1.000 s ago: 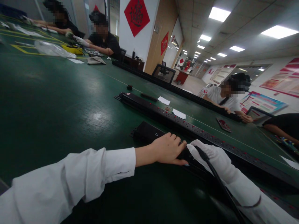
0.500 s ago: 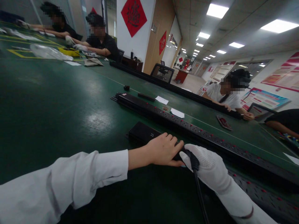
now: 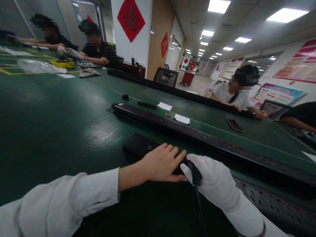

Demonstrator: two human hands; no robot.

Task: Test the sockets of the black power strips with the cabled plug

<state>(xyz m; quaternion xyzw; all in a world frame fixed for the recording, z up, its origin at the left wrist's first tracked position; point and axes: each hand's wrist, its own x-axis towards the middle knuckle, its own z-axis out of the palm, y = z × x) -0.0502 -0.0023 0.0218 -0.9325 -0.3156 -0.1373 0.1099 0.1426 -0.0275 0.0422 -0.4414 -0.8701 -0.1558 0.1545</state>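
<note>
My left hand [image 3: 161, 163] is bare and wraps over a long black power strip [image 3: 138, 144], whose near-left end bears a small white "L1" mark. Its fingers curl round the strip's sides. My right hand [image 3: 213, 176], in a white dotted glove, grips a black plug [image 3: 196, 172] against the strip just right of my left hand. A thick black cord [image 3: 200, 210] hangs from the plug toward me. Whether its pins sit in a socket is hidden by my fingers. Beyond the gloved wrist the same strip seems to continue, showing sockets and red dots.
Another long socket strip [image 3: 197, 135] lies just beyond, parallel. Past it are white paper slips [image 3: 182, 118], a dark bar [image 3: 147, 104], a small black part [image 3: 125, 96] and a phone [image 3: 234, 124]. Co-workers sit along the green table's [image 3: 61, 108] far side.
The view has shifted slightly, so most things sit a little further left. Both hands keep their hold on the strip and the plug.
</note>
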